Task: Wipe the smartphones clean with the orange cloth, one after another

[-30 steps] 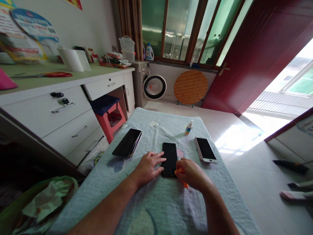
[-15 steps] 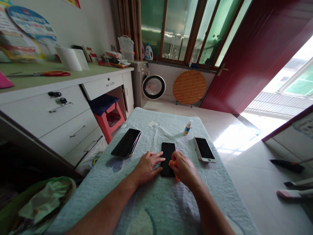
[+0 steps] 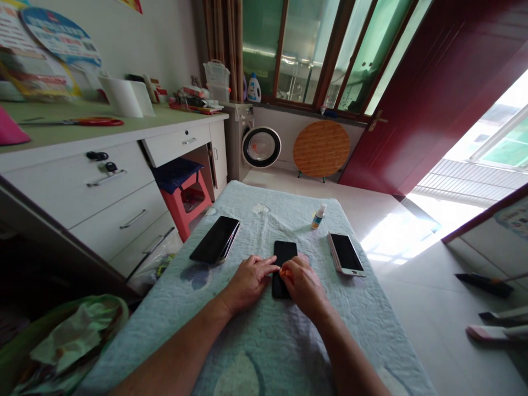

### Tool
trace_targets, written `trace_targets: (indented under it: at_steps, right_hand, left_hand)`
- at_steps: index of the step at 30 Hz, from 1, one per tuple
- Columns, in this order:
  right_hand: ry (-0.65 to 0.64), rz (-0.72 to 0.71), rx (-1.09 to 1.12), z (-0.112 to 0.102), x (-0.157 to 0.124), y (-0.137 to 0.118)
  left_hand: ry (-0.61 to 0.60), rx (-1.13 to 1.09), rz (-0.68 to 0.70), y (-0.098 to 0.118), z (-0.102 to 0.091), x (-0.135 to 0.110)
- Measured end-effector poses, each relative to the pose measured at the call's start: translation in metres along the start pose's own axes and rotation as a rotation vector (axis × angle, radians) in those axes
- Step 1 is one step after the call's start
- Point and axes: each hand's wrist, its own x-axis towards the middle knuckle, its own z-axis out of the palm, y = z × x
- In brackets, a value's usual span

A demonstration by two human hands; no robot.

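A black smartphone (image 3: 285, 251) lies face up on the cloth-covered table, between my hands. My left hand (image 3: 251, 279) rests along its left edge with the fingers stretched out, the tips touching the phone. Bunched in my right hand (image 3: 304, 283) is an orange cloth (image 3: 284, 272), pressed against the phone's screen; most of it is hidden under the fingers. To the left sits a stack of dark phones (image 3: 215, 240). On the right is a stack topped by a white-framed phone (image 3: 347, 254). A small spray bottle (image 3: 318, 216) stands upright beyond it.
A pale blue quilted cloth (image 3: 247, 352) covers the table. At the left are a white desk (image 3: 111, 203) with scissors (image 3: 93, 121), a red stool (image 3: 187, 201) and a lined bin (image 3: 74, 341). Farther back are a washing machine (image 3: 239, 140) with its door open and a round wooden tabletop (image 3: 322, 148).
My right hand has moved the orange cloth slightly left across the screen, close to my left fingertips. The left hand stays at the phone's edge; the whole view has shifted a little.
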Motion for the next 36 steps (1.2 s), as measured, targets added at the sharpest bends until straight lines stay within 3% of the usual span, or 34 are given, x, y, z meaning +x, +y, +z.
trace_targets:
  at_steps: [11, 19, 26, 36]
  right_hand:
    - [-0.146, -0.192, 0.123, -0.005, -0.006, -0.011]
    - [-0.211, -0.170, 0.202, -0.015, -0.009, -0.008]
    - [-0.085, 0.002, 0.050, -0.017, -0.004, 0.006]
    - [0.231, 0.150, -0.050, -0.003, 0.010, 0.036]
  left_hand:
    - [0.023, -0.040, -0.023, 0.001, 0.001, -0.001]
    - [0.004, 0.000, -0.007, 0.002, -0.001, -0.001]
    - [0.017, 0.012, 0.010, 0.000, 0.001, -0.001]
    - [0.022, 0.006, 0.015, 0.005, -0.002, -0.003]
